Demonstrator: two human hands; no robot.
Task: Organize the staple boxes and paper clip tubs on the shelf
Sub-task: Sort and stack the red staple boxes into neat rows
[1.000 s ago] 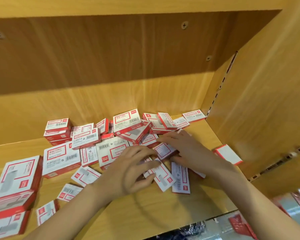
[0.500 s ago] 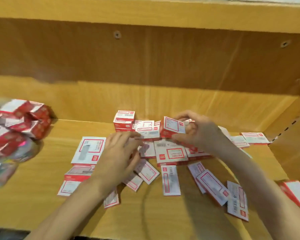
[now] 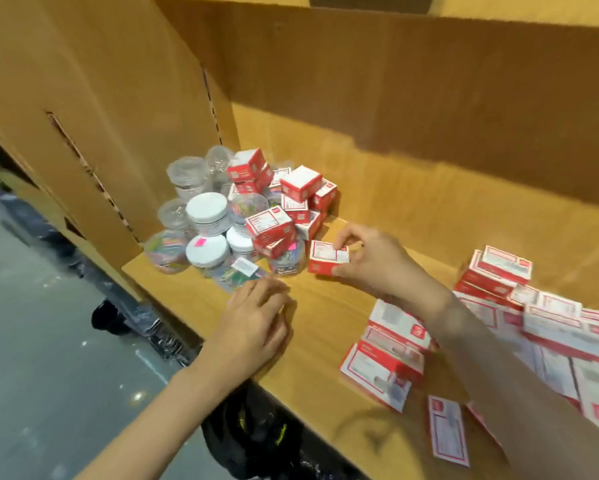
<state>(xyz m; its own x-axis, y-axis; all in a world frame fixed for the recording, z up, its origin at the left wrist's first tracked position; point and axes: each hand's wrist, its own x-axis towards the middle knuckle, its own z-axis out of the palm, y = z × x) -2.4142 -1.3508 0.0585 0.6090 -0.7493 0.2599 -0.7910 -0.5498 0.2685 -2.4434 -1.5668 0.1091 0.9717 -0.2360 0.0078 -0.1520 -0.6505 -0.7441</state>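
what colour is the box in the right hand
Red with a white label, seen in the head view: box, right hand.

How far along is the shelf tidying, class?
Early. Done: nothing is neatly lined up yet. In hand: the right hand pinches a small red staple box; the left hand rests open. Left: the jumbled tubs and scattered boxes.

Printed labels on the red-and-white staple boxes [image 3: 269, 226] too blurred to read, no legible text anywhere
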